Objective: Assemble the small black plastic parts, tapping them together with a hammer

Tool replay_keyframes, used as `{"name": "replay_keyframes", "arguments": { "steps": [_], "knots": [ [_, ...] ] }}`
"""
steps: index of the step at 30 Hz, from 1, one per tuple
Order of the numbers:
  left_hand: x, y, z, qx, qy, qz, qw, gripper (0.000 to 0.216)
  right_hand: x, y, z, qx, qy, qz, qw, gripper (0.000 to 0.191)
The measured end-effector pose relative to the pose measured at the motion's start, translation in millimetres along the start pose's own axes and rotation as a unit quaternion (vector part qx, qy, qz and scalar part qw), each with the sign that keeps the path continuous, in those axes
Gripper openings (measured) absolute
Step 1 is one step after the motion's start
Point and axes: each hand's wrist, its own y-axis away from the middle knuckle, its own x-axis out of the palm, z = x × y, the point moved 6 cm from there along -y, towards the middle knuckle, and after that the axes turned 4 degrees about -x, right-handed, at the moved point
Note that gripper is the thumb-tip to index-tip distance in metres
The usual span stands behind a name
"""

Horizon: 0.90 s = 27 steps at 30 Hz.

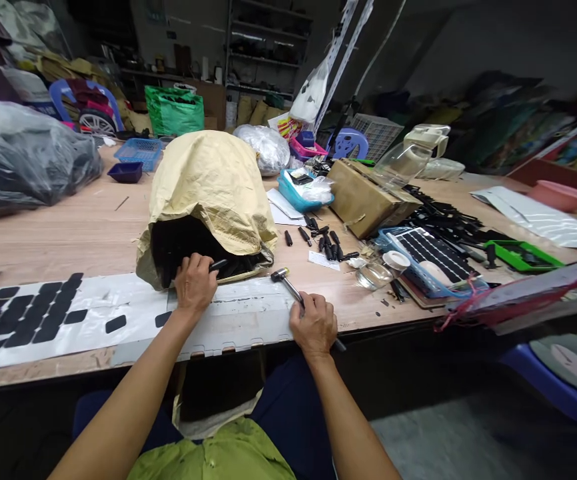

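Observation:
My right hand (314, 323) is wrapped round a small hammer (292, 289). Its head is raised to the upper left above a grey-white board at the table's front edge, and its dark handle end shows below my fist. My left hand (196, 283) is at the mouth of a tan woven sack (211, 177), fingers curled. A slim black handle-like piece (218, 265) sticks out on the right of that hand, apparently in its grip. The sack lies on its side with its dark mouth towards me; its contents are hard to make out. My left fingertips are partly hidden.
To the left, flat black rounded pieces (28, 310) lie in rows on a white sheet (133, 300). Several black handles (331, 243) lie right of the sack, near a cardboard box (368, 197). A blue basket (433, 267) and a green tray (523, 255) stand further right.

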Motion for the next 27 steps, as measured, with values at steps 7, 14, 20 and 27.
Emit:
{"name": "replay_keyframes", "arguments": {
  "steps": [7,14,20,27],
  "knots": [
    [14.6,52.7,5.8,0.056,0.129,0.128,0.982,0.014,-0.9,2.6,2.6,0.007,-0.018,0.023,1.000,0.030],
    [24.4,52.8,10.9,0.043,0.170,0.138,0.975,0.017,4.6,-10.9,-5.0,0.042,-0.041,0.104,0.993,0.025],
    [23.0,53.9,11.2,0.038,0.167,0.140,0.975,0.018,-11.3,-2.8,7.3,0.056,-0.098,0.152,0.982,0.021],
    [20.4,57.8,7.1,0.071,0.164,0.159,0.971,0.015,-34.4,38.3,51.8,-0.020,-0.212,0.183,0.960,0.040]
  ]
}}
